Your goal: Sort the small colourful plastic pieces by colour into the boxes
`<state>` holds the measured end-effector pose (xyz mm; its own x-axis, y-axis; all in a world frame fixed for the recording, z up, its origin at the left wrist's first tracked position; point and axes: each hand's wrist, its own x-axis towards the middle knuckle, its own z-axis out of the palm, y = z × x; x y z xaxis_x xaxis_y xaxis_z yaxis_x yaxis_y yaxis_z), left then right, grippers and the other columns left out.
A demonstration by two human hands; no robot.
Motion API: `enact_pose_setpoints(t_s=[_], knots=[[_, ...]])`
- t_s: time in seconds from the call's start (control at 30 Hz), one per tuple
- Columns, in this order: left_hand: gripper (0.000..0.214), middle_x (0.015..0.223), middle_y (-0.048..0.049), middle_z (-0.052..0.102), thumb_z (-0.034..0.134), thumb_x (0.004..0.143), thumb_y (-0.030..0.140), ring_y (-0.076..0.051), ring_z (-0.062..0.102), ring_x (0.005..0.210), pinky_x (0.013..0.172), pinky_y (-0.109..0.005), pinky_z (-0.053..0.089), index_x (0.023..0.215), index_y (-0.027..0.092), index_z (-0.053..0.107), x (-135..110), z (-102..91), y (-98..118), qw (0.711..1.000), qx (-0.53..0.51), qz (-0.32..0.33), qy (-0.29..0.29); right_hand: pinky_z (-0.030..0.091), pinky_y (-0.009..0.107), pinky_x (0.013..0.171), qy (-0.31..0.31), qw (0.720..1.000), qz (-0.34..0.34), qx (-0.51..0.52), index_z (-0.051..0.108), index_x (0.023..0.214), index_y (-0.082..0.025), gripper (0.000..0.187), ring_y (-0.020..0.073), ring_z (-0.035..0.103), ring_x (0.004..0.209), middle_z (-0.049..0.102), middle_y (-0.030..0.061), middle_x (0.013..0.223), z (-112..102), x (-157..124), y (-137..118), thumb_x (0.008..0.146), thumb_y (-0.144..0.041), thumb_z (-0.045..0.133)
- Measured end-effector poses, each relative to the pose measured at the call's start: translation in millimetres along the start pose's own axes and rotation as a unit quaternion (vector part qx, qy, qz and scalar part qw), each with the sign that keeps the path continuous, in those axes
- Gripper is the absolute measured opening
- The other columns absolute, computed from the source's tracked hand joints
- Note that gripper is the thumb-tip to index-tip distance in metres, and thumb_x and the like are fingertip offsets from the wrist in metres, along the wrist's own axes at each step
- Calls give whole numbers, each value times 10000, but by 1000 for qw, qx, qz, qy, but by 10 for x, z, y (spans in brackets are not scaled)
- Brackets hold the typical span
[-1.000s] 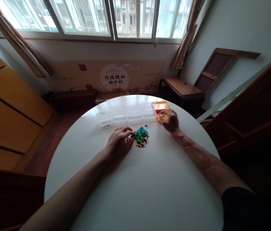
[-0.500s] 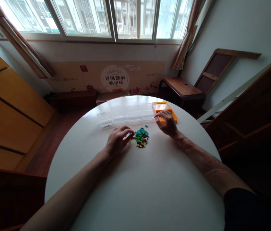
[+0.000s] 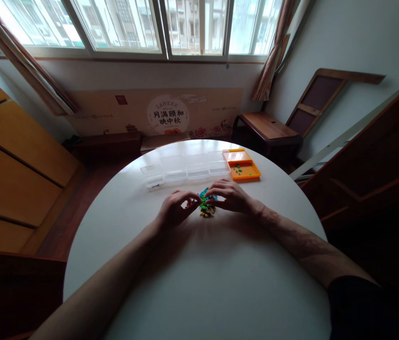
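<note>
Hands (image 3: 176, 208) (image 3: 231, 196) partly hiding pieces (image 3: 206, 210), clear boxes (image 3: 198, 174) beyond

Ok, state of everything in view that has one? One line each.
Orange box: lid open, a few green pieces inside.
Clear boxes: in a row, lids look folded back.
Pile of small pieces: loose, mixed colours.
Left hand: fingers curled at pile's left edge, grip unclear.
Right hand: fingers over pile, grip unclear.
Curtains: drawn aside.
</note>
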<state>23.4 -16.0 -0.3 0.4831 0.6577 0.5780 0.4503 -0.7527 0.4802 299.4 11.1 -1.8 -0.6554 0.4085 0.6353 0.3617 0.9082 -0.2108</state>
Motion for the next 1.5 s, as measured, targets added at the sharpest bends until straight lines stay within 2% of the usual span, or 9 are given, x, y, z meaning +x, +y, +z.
enact_pose_setpoints(t_s=[0.57,0.73,0.9,1.0,1.07,1.13,1.2,1.37,1.5], knots=[[77,846,22,811,749,1038,320,-152,756,727,851,-334,556,1024,254,785,23,-6,11,1000,15,15,6,574,406,995,3,1000,-12,-9,748,1118,-264,112,211,744,948,806,39,1023,16,-4,24,1098,-332,661],[46,910,23,829,739,1027,290,-150,755,731,879,-346,546,1027,255,769,15,-78,-29,998,54,14,6,547,425,935,93,987,97,-84,744,996,-253,146,245,714,923,789,45,955,-116,-77,192,1085,-320,650],[48,922,18,830,744,1018,293,-158,737,736,866,-340,534,1015,251,766,7,-105,-56,997,71,-3,4,518,435,898,188,919,292,-188,745,939,-227,191,270,676,860,773,62,909,-335,-282,528,1051,-340,640],[39,950,18,831,734,1016,270,-154,730,740,870,-336,526,1030,252,766,-4,-92,-75,997,77,-1,-4,502,472,941,184,871,386,-242,756,910,-215,152,317,671,943,801,88,974,-408,-405,688,981,-333,693],[56,981,15,832,727,1013,254,-154,722,750,867,-335,523,1047,255,772,-10,-88,-82,997,81,-1,-12,493,496,983,165,860,410,-254,765,916,-210,147,338,667,1000,812,101,1025,-409,-442,727,964,-334,703],[78,1012,6,828,725,1007,250,-156,708,756,859,-336,524,1057,260,785,-12,-90,-82,996,82,-4,-21,493,501,1009,153,869,400,-246,770,945,-206,150,340,667,1031,811,107,1059,-378,-426,702,970,-331,691],[93,1023,-8,817,722,1007,258,-162,706,771,855,-340,526,1054,265,802,-13,-95,-77,996,82,-5,-28,503,492,1025,144,897,358,-216,770,973,-210,139,330,672,1049,804,103,1064,-326,-365,623,982,-312,676],[107,1036,-24,788,738,1000,291,-194,742,898,889,-362,528,1062,290,826,-27,-84,-86,996,85,1,-41,524,474,1049,75,973,187,-115,769,1000,-245,113,285,679,1031,792,64,1056,-177,-178,351,1017,-251,658],[73,1033,-21,781,766,991,321,-197,737,898,907,-375,528,1021,289,824,-40,-56,-120,993,107,5,-47,532,471,1027,30,991,109,-75,771,1010,-252,97,268,671,1017,798,51,1052,-97,-122,238,1027,-233,677]])
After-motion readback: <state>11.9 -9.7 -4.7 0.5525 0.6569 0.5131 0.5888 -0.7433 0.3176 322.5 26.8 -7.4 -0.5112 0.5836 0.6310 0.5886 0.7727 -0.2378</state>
